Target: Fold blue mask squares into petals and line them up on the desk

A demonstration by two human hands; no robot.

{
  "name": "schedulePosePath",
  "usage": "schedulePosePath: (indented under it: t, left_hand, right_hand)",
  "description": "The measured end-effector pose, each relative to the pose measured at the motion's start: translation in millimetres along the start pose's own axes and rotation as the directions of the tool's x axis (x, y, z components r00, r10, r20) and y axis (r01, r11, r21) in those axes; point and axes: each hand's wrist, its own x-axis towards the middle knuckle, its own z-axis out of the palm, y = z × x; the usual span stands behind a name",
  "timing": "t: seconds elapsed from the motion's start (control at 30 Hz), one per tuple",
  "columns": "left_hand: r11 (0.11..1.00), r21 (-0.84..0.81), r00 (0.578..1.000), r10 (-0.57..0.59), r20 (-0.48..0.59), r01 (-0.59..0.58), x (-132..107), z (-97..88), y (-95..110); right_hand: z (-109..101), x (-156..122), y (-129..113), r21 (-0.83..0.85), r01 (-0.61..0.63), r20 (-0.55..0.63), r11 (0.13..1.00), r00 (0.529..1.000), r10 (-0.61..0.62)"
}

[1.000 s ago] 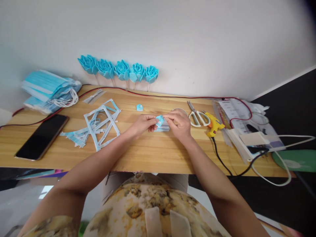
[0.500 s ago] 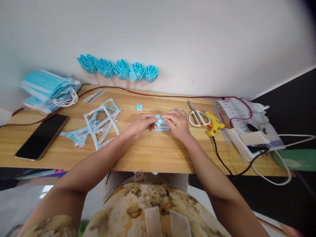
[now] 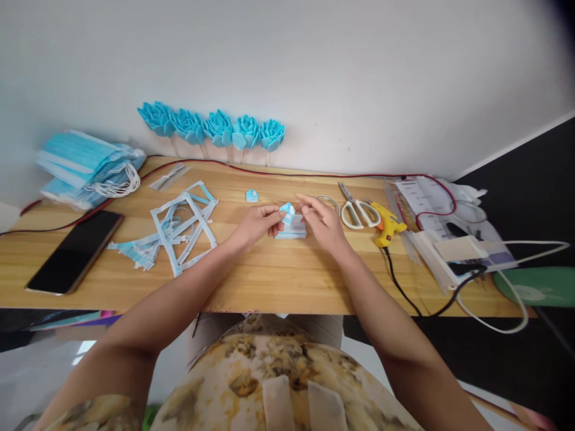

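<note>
Between the thumb and fingers of my left hand [image 3: 260, 224] is a small folded blue-and-white petal of mask fabric [image 3: 288, 212]. My right hand [image 3: 322, 220] is just to its right, its fingers apart and nothing seen in them. Below the petal, a pale blue pleated stack of fabric [image 3: 291, 230] lies on the wooden table [image 3: 278, 275], partly hidden by the hands. A second folded petal [image 3: 252, 196] rests on the table beyond my left hand.
Blue fabric flowers [image 3: 219, 127] on sticks lean against the wall. To the left are bagged masks [image 3: 81, 158], a phone [image 3: 76, 251] and cut strips [image 3: 179, 224]. Scissors [image 3: 354, 209], a yellow glue gun [image 3: 389, 224] and a power strip [image 3: 435, 260] with cables sit right.
My right hand has let go of the petal, opening and drawing slightly right. The petal stays in my left hand. The view has shifted slightly.
</note>
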Motion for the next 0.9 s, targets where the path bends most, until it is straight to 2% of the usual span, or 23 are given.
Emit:
schedulePosePath:
  t: [0.1,0.3,0.53,0.9]
  left_hand:
    - [0.999,0.045,1.000,0.017,-0.010,-0.016,-1,1.4,2]
    - [0.992,0.125,0.998,0.019,-0.051,-0.013,-1,5.5,5]
    - [0.988,0.154,0.999,0.001,-0.049,0.006,-1,6.8,4]
    - [0.975,0.216,0.998,0.066,-0.018,-0.060,-2,6.2,3]
  right_hand:
    - [1,0,0,0.151,-0.120,0.034,0.981,0.993,0.116]
    - [6,1,0,0.286,-0.182,0.095,0.941,0.982,0.161]
    - [11,0,1,0.239,-0.166,0.090,0.957,0.985,0.148]
    - [7,-1,-1,0.212,-0.149,0.052,0.966,0.989,0.141]
